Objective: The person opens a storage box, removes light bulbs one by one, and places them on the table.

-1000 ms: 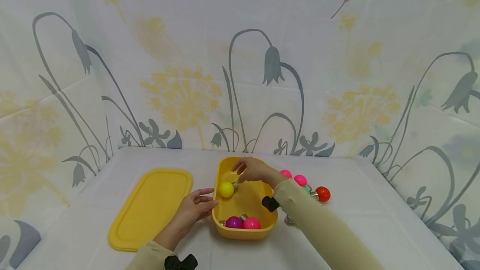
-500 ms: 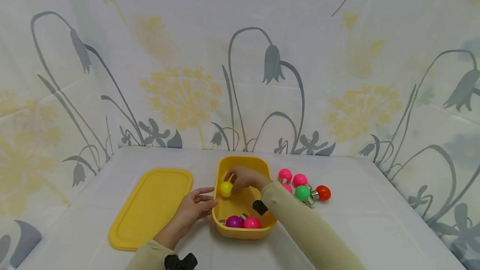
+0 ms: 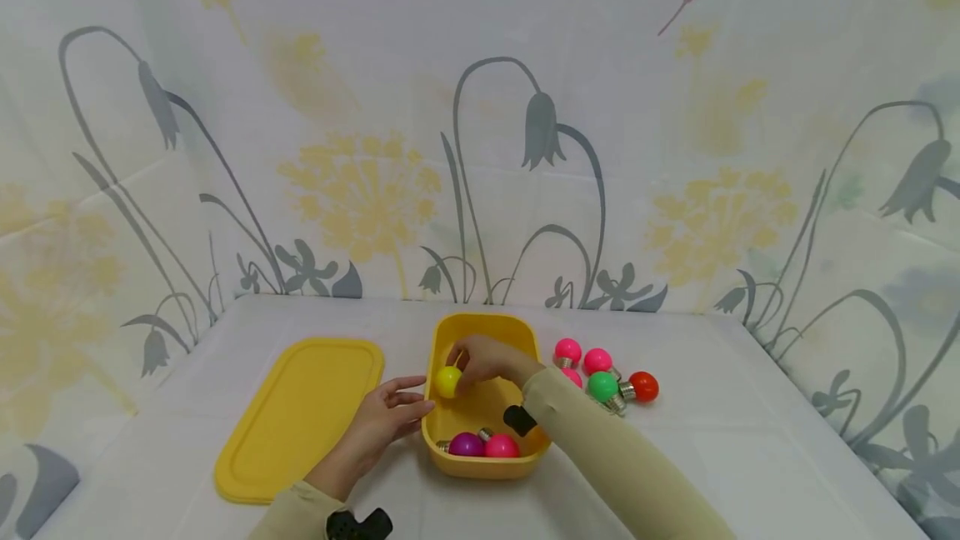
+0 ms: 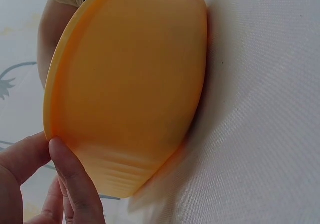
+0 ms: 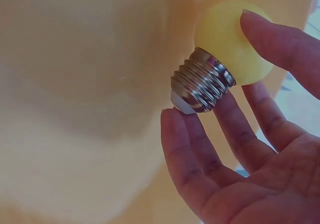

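In the head view a yellow plastic box [image 3: 487, 468] stands in the middle of the table. My right hand [image 3: 486, 359] is inside its far left part, thumb and fingers around a yellow light bulb [image 3: 447, 382]. The right wrist view shows the thumb on the round globe of this yellow bulb [image 5: 222, 34], with fingertips below it and by its silver screw base. My left hand [image 3: 392, 408] holds the box's left rim; in the left wrist view the thumb lies against the outer wall [image 4: 130, 74]. A purple bulb [image 3: 467, 445] and a pink bulb [image 3: 501, 446] lie at the box's near end.
A flat yellow lid [image 3: 300, 419] lies left of the box. To the box's right is a loose group of bulbs: several pink ones [image 3: 597, 360], a green one [image 3: 603, 387] and a red one [image 3: 643, 387]. A patterned cloth [image 3: 375, 107] hangs behind the table.
My right hand has come down and left onto the yellow bulb and taken hold of it. The bulb has turned and shifted slightly. My left hand stays at the rim.
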The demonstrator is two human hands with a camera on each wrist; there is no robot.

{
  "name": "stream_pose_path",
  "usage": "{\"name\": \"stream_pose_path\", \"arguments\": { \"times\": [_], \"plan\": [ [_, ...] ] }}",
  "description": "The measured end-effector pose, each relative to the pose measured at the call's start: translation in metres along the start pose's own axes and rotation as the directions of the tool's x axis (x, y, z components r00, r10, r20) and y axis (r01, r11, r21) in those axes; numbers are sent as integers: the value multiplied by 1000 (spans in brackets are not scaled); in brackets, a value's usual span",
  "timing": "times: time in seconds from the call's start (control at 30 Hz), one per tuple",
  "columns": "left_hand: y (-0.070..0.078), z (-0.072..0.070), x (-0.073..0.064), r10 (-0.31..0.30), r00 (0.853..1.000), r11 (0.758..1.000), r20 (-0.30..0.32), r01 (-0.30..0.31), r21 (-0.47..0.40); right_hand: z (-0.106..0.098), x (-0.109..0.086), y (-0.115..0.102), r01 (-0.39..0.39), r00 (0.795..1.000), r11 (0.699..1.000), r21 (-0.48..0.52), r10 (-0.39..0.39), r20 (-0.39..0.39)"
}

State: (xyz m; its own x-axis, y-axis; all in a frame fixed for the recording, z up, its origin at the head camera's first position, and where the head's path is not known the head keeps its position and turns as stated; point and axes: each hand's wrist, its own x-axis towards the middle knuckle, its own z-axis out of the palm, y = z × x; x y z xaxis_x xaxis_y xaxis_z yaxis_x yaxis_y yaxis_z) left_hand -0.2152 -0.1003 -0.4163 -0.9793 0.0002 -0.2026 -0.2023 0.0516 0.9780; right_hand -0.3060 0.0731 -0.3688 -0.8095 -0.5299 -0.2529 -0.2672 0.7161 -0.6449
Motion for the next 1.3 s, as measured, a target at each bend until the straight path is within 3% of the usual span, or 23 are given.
{"name": "stream_pose_path", "arguments": {
  "times": [0.37,0.7,0.87,1.3],
  "plan": [
    [-5,-1,-1,10,1000,999,-1,-10,-35,-6,-21,-8,46,998,999,-21,-47,-49],
    [-3,-1,-3,10,1000,999,-3,-10,-40,-17,-56,-6,135,984,987,83,-124,-126],
    [-2,-1,-2,14,1000,999,-2,-14,-45,-20,-71,-3,118,978,983,140,-91,-186],
    [1,1,-2,19,1000,999,3,-19,-39,-18,-100,11,113,930,976,188,-37,-365]
  ]
}}
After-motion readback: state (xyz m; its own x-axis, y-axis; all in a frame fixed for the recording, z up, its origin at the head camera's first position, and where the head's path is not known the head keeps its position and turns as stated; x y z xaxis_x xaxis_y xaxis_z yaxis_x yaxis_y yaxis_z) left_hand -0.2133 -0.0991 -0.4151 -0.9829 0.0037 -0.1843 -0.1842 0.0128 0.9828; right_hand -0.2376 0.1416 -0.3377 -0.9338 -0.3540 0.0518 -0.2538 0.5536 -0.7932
